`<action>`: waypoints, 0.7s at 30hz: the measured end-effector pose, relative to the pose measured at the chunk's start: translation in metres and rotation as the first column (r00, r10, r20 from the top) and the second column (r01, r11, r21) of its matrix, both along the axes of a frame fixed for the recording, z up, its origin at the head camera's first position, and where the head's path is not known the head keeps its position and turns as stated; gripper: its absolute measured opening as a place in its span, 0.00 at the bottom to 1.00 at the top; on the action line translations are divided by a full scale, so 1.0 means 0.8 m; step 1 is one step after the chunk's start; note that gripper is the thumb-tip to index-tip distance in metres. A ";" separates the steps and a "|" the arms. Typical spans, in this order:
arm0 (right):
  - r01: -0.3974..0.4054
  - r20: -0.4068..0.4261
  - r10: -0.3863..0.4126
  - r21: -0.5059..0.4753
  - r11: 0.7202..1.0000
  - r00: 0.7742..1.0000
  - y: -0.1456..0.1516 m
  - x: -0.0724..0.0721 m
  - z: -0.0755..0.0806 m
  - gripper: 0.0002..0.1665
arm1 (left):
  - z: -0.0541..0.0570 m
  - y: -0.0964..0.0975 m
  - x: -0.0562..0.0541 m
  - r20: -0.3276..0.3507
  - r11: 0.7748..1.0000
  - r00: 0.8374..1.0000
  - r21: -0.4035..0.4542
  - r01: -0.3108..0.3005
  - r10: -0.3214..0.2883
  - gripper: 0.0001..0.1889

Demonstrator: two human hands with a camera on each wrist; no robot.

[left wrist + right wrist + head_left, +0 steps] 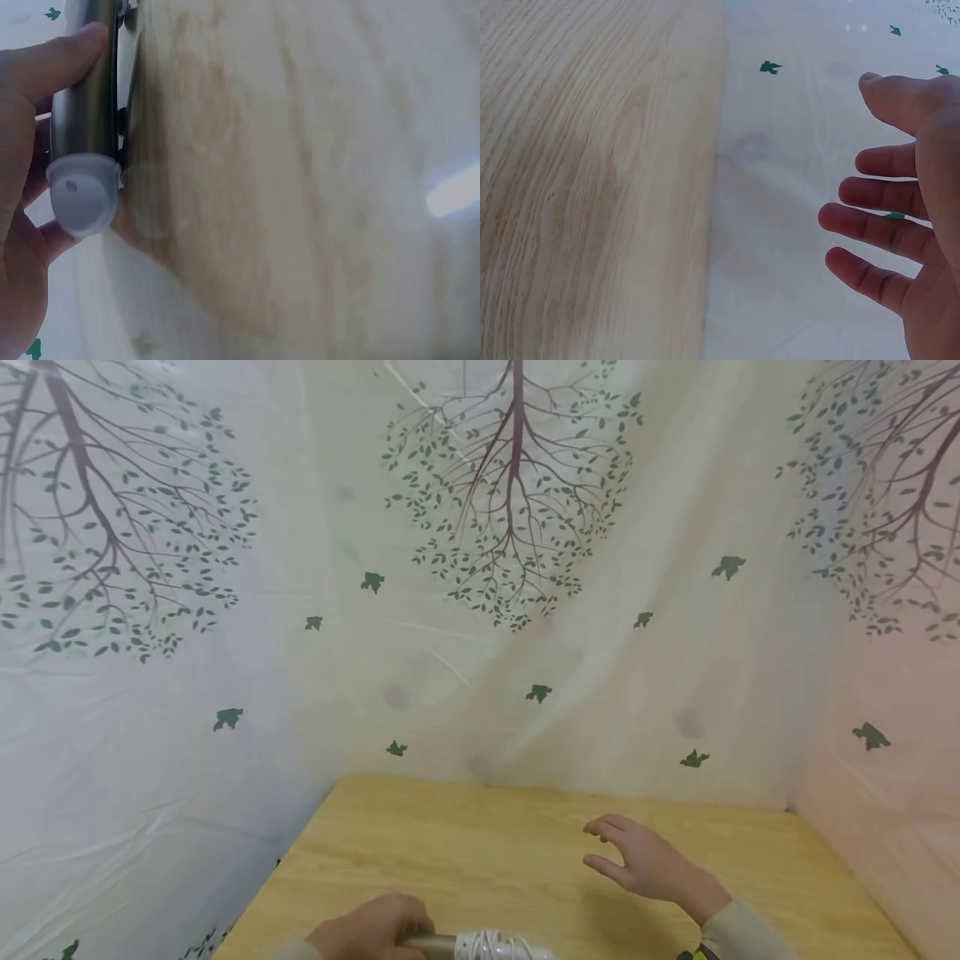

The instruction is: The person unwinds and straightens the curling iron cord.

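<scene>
My left hand (375,928) grips a curling iron (438,947) by its dark metallic barrel, low at the front of the head view. A white cord (491,943) is wound round its pale handle, partly cut off by the frame edge. In the left wrist view the thumb lies along the barrel (82,124), above a translucent whitish end cap (84,196). My right hand (648,860) hovers over the right part of the table, holding nothing. Its thumb and fingers (866,225) are spread and slightly bent in the right wrist view.
The yellowish wood-grain table (450,835) spreads beneath both hands. Pale curtains (465,710) printed with trees and green leaves hang behind it and along both sides. A dark and yellow band (703,953) shows at the right sleeve.
</scene>
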State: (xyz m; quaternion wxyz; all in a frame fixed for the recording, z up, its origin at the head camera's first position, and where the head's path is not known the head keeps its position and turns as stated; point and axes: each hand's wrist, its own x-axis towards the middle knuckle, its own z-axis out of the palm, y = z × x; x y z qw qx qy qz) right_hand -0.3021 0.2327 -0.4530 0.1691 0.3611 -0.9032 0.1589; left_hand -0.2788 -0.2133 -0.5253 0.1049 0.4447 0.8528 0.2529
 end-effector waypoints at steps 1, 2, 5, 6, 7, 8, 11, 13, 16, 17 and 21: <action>0.002 0.000 -0.002 -0.003 1.000 1.000 0.001 0.001 -0.002 0.25 | -0.001 0.001 0.001 -0.010 1.000 1.000 -0.009 -0.006 0.006 0.08; 0.005 0.007 -0.005 -0.005 1.000 1.000 0.002 0.001 -0.003 0.25 | -0.001 0.002 0.002 -0.022 1.000 1.000 -0.015 -0.009 0.009 0.08; 0.017 0.038 -0.017 -0.005 1.000 0.999 0.003 0.003 -0.004 0.24 | -0.004 0.004 0.004 -0.067 0.999 0.998 -0.029 -0.013 0.011 0.08; 0.020 0.049 -0.020 -0.005 1.000 0.999 0.004 0.004 -0.004 0.23 | -0.006 0.004 0.005 -0.067 0.999 0.998 -0.029 -0.015 0.013 0.08; 0.024 0.056 -0.024 -0.001 1.000 0.998 0.004 0.005 -0.004 0.23 | -0.007 0.004 0.005 -0.075 0.999 0.997 -0.027 -0.020 0.017 0.08; 0.025 0.062 -0.025 0.001 1.000 0.998 0.004 0.005 -0.004 0.23 | -0.008 0.004 0.006 -0.077 1.000 0.997 -0.022 -0.023 0.021 0.07; 0.018 0.069 -0.019 0.002 1.000 0.997 0.002 0.006 -0.003 0.22 | -0.009 0.004 0.008 -0.067 0.999 0.997 -0.006 -0.036 0.036 0.07; 0.014 0.067 -0.014 0.002 1.000 0.998 0.001 0.006 -0.003 0.22 | -0.011 0.004 0.008 -0.077 0.999 0.996 -0.005 -0.041 0.041 0.07; 0.016 0.060 -0.016 0.000 1.000 0.998 0.001 0.004 -0.003 0.21 | -0.013 0.005 0.007 -0.115 0.999 0.993 -0.015 -0.039 0.037 0.07; 0.019 0.057 -0.019 0.000 1.000 0.998 0.002 0.004 -0.003 0.21 | -0.013 0.006 0.006 -0.132 0.999 0.991 -0.018 -0.034 0.031 0.08; 0.025 0.050 -0.025 -0.003 1.000 0.998 0.004 0.002 -0.003 0.20 | -0.014 0.012 0.002 -0.248 1.000 0.969 -0.004 -0.008 0.007 0.09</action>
